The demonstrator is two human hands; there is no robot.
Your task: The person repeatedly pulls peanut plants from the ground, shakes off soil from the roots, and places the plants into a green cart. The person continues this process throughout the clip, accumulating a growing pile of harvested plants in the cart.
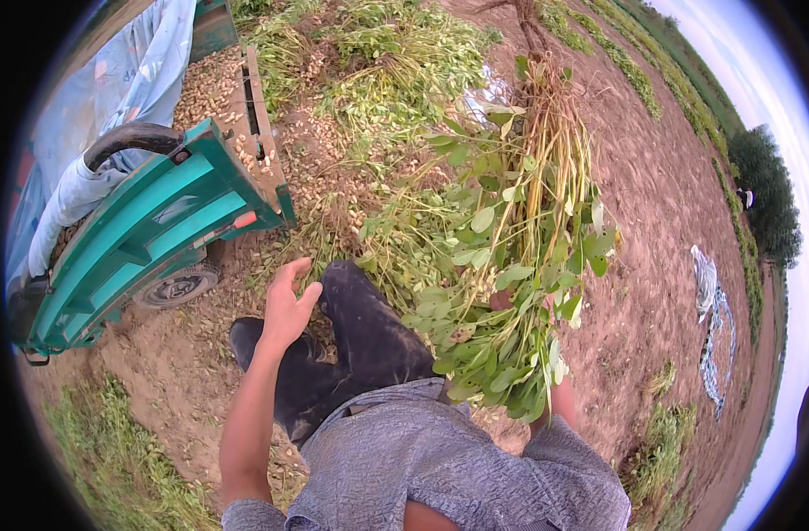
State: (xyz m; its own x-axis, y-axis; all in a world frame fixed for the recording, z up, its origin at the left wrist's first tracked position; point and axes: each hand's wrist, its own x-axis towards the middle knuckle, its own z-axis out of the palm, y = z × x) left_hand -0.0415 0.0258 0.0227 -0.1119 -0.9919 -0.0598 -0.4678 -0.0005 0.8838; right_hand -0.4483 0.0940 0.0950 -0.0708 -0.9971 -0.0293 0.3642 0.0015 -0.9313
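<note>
A large bunch of uprooted peanut plants (537,232) hangs at the right of my body, roots up and leaves down. My right hand (504,300) is closed around its stems, mostly hidden by the leaves. Near my knee, my left hand (290,295) is raised with thumb and fingers apart and holds nothing. More peanut plants (384,73) lie in a heap on the ground ahead, and loose peanuts in their shells (321,143) are scattered beside it.
At the left stands a green metal cart (145,226) with a wheel (179,285), a light blue cloth (132,73) and peanuts (208,86) inside. White and patterned cloths (704,282) lie on bare soil at the right. Cut plants (119,451) lie at the lower left.
</note>
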